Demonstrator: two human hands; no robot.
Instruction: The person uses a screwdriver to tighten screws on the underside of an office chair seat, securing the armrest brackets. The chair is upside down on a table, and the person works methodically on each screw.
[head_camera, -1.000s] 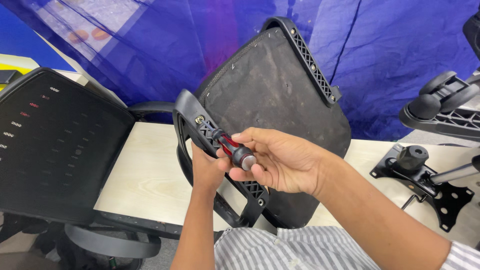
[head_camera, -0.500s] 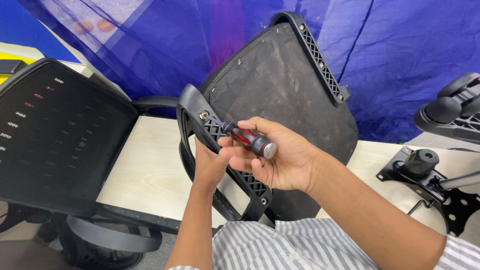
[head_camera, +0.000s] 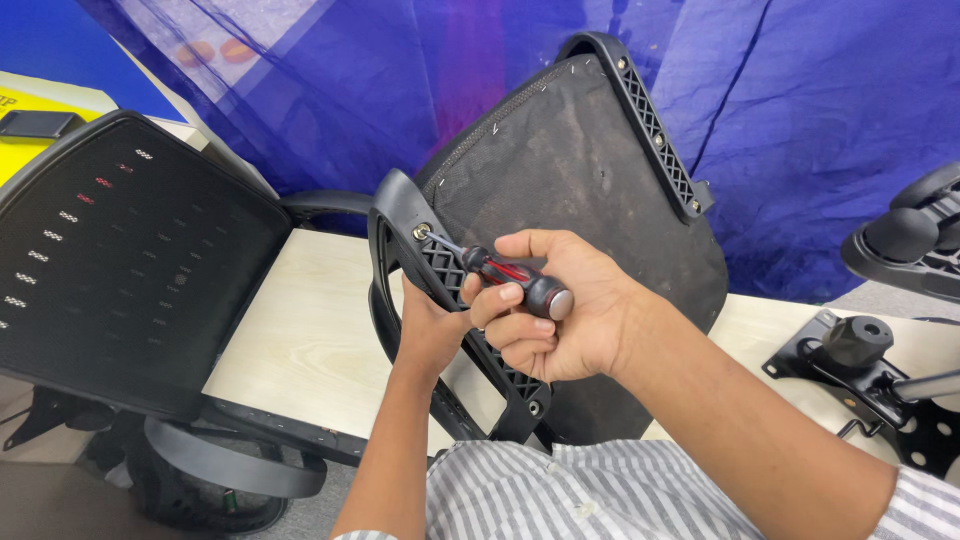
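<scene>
Table (head_camera: 300, 340): pale wood, under the grip and to both sides of it.
Seat (head_camera: 590, 210): black seat pan, tilted up on its edge, just behind the grip; its underside faces the camera.
Backrest (head_camera: 120, 260): black mesh panel, well to the left of the grip.
Mechanism (head_camera: 860, 355): black metal plate with a lever, well to the right of the grip.
Bracket (head_camera: 440, 300): black ribbed arm support, standing against the seat, directly under and ahead of the grip.
Left hand (head_camera: 430, 335): closed around the middle of the bracket, just below the grip, and it steadies the part.
Right hand (head_camera: 560, 310): fingers wrapped tight around the screwdriver handle.
Screwdriver (head_camera: 505, 278): short, black and red; the tip sits in the screw (head_camera: 421, 232) at the top of the bracket, ahead and left of the grip.
Advice: I think the shaft should stay in one line with the screw, with a firm push inward while turning, and the left hand should keep the bracket from twisting.
Change: half a second ago the tool sat at about the same place; now the view has turned a little left and the handle end points more to the camera.
</scene>
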